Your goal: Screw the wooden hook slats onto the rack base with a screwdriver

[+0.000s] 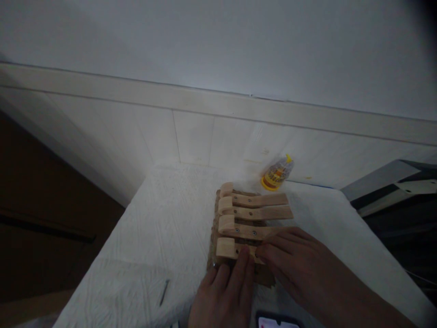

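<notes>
Several pale, curved wooden handles with thick rounded ends lie side by side across a brown corrugated cardboard piece (pixel 264 276). Two holes or screw heads show on most of them. At the nearest wooden handle (pixel 226 248), my left hand (pixel 223 291) comes in from below, its fingertips closed against the wood and the near edge. My right hand (pixel 295 259) reaches in from the right, thumb and fingers pinched over the same handle beside its second hole. Whatever sits between those fingertips is hidden. Just behind is another wooden handle (pixel 246 231), partly covered by my right hand.
A clear bottle with a yellow cap and label (pixel 276 174) stands behind the handles near the wall. On the white cloth (pixel 164 218) at left lies a nail or screw (pixel 164 292). A phone (pixel 277 322) shows at the bottom edge. Dark and grey furniture (pixel 392 187) stands at right.
</notes>
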Motion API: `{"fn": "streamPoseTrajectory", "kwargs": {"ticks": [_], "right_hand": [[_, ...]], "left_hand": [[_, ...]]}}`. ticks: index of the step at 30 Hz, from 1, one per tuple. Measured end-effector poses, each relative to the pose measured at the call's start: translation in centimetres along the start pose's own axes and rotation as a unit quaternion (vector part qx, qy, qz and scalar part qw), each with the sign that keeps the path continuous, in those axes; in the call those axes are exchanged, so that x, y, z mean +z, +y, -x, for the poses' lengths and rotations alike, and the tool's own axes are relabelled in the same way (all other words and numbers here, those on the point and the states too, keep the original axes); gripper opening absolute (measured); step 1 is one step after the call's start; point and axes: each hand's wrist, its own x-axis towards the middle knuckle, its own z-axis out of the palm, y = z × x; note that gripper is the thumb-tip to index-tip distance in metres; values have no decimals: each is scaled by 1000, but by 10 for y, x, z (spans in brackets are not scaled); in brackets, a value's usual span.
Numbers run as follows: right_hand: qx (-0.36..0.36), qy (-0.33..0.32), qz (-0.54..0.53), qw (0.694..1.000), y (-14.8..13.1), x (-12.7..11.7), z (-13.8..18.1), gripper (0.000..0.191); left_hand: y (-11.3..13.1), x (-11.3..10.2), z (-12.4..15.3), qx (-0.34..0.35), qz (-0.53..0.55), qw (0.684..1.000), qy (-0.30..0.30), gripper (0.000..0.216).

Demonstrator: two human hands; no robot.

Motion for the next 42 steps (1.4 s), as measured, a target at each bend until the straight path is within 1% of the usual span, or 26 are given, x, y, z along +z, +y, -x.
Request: {"fn": "streamPoseTrajectory", "kwargs": {"ticks": [4, 11, 21, 25, 30, 35, 42], "right_hand": [[-3, -6, 10, 1000, 0, 0, -1, 16], [-16, 14, 11, 1000, 0, 0, 0, 18], [2, -8, -23, 1000, 2, 3, 1, 21], [17, -30, -30, 999, 2, 6, 2, 22], [21, -22, -47, 998, 1, 5, 2, 26], [12, -20, -42, 999, 2, 5, 2, 24], [20, -23, -38, 999, 2, 10, 4, 22]], "left_hand": [[-1, 0, 0, 4, 0, 1000, -3, 38], [-1, 0, 1, -5, 5, 1000, -20, 40], [-1, -1, 0, -1, -5, 1000, 0, 39], [-1, -2, -1, -4, 2, 1000, -5, 40], [-1, -1, -1, 3, -1, 1000, -11, 40], [0, -1, 0, -4, -1, 1000, -15, 40], [1, -1, -1, -10, 8, 1000, -12, 42]]}}
